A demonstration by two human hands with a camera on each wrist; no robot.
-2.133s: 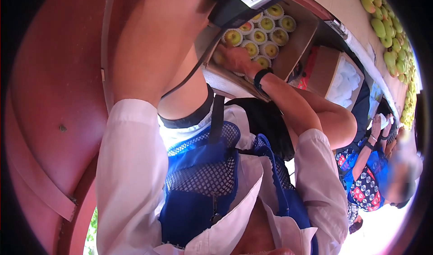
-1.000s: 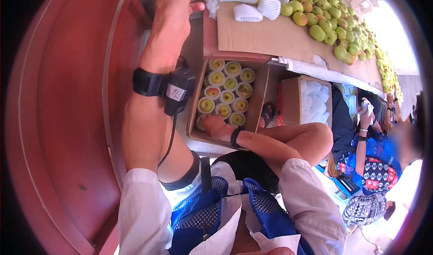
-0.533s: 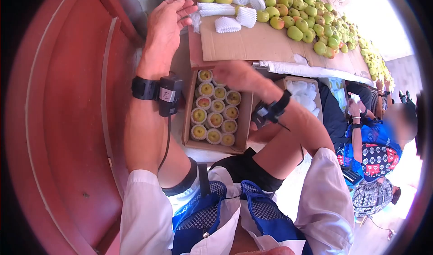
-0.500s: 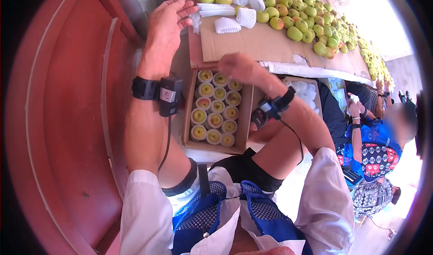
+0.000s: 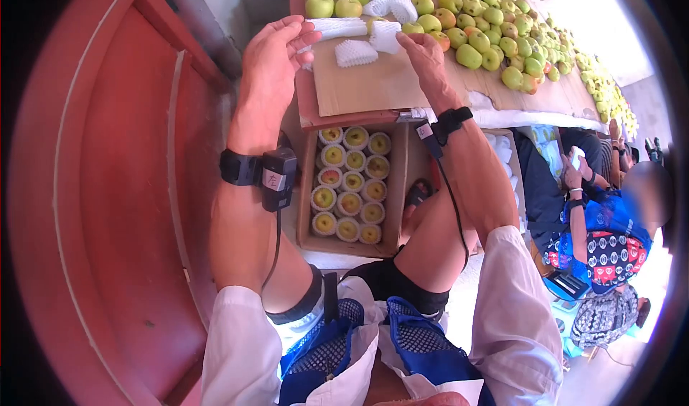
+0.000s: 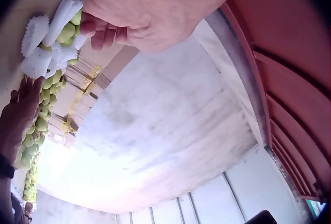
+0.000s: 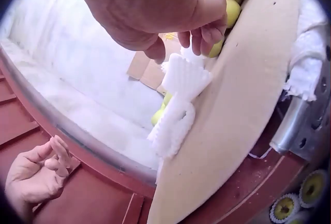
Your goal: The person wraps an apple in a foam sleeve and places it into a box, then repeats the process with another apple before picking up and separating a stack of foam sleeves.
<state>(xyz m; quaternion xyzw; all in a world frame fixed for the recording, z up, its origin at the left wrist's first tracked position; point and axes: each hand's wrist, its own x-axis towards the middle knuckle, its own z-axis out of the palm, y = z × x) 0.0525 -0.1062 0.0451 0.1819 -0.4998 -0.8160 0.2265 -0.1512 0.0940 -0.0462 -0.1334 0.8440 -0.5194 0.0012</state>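
My right hand [image 5: 428, 65] reaches over the cardboard-covered tabletop, its fingertips right at a white foam net sleeve [image 5: 386, 38]. In the right wrist view its thumb and fingers are spread apart above that sleeve [image 7: 183, 76]. A second foam net [image 5: 356, 53] lies just left of it, and a long stack of nets [image 5: 337, 28] lies behind. My left hand [image 5: 273, 58] is raised by the table's left corner, fingers loosely bent and holding nothing. Below the table edge stands a cardboard box [image 5: 403, 190] with rows of yellow-green apples [image 5: 352, 181] in foam nets.
Loose green apples [image 5: 495, 36] are heaped along the table to the right, with several more [image 5: 334, 2] at its far left corner. A red metal panel [image 5: 108, 190] rises at my left. Another person [image 5: 603, 226] works at the right, beyond a box of white foam [image 5: 502, 155].
My right hand has left the boxed apples and risen over the table edge to the foam nets. The left hand stays raised near the table corner. The head view has shifted to show more tabletop.
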